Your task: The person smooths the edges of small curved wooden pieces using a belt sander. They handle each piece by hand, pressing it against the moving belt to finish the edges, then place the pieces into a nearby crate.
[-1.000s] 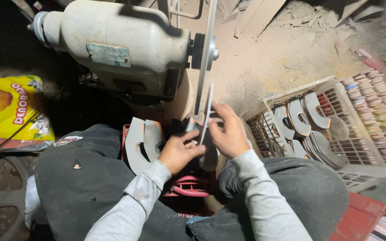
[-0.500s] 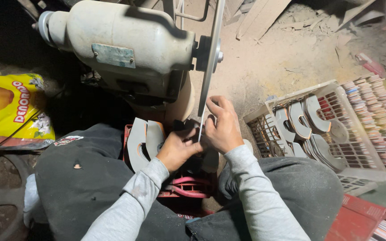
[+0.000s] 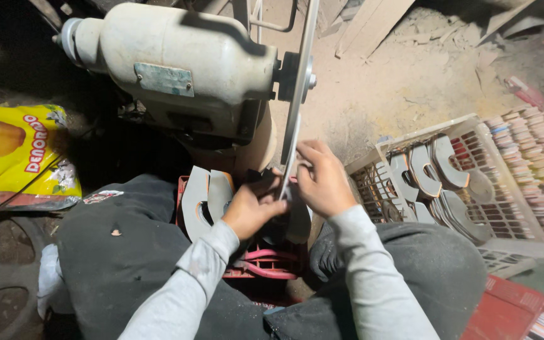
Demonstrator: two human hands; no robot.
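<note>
Both hands gripping flat curved metal blank

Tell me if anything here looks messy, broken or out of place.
Dust and broken scraps litter the floor behind the motor. A crumpled yellow bag lies on the ground at the left. Nothing looks damaged; both hands, left and right, sit at the thin disc.

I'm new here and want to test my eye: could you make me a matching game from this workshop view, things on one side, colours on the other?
Things:
1. motor housing
2. snack bag
3. crate between the knees
4. basket of cut-out pieces

Colours:
A. yellow
B. red
C. off-white
D. pale grey-green

Pairs: 1-D, 2-A, 3-B, 4-C
</note>
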